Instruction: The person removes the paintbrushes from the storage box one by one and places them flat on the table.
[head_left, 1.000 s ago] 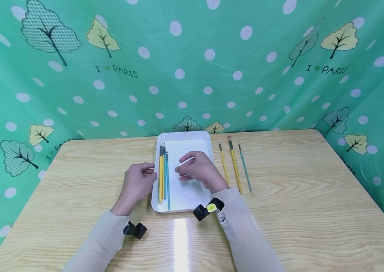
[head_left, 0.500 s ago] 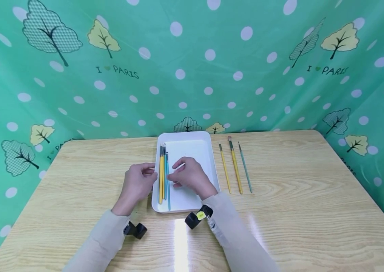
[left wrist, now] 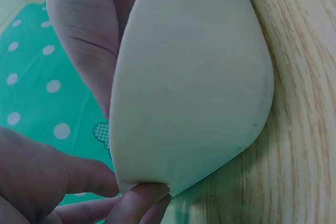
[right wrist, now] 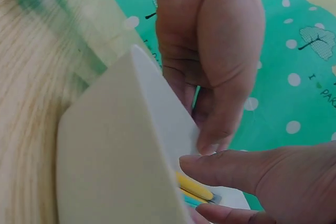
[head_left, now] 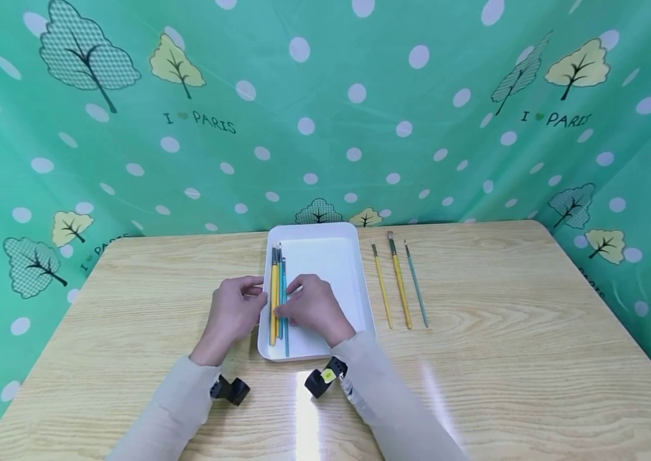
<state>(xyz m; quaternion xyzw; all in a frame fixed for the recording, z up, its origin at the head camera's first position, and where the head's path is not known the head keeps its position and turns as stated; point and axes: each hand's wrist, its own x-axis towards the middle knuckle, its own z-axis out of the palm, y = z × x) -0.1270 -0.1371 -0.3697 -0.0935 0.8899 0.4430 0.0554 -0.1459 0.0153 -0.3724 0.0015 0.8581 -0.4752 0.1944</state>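
A white tray (head_left: 337,269) stands upright on the table, with several yellow and teal paintbrushes (head_left: 273,330) lying side by side along its left wall. My left hand (head_left: 235,310) grips the tray's left rim; the left wrist view has its fingers (left wrist: 139,203) against the outer wall and its thumb at the rim. Over the brushes reaches my right hand (head_left: 315,308), thumb tip above the yellow handles. From the right wrist, its thumb (right wrist: 226,170) and fingers stand apart, yellow and teal handles (right wrist: 194,186) showing between them. Parts of the brushes are hidden under this hand.
Right of the tray, a thin yellow paintbrush (head_left: 381,285), a thicker yellow paintbrush (head_left: 400,282) and a teal paintbrush (head_left: 416,285) lie roughly parallel on the wooden table (head_left: 509,333). A green dotted curtain (head_left: 325,96) hangs behind the table.
My right hand has moved left and slightly nearer, from over the tray's middle to the brushes along its left wall. The left hand has stayed at the rim.
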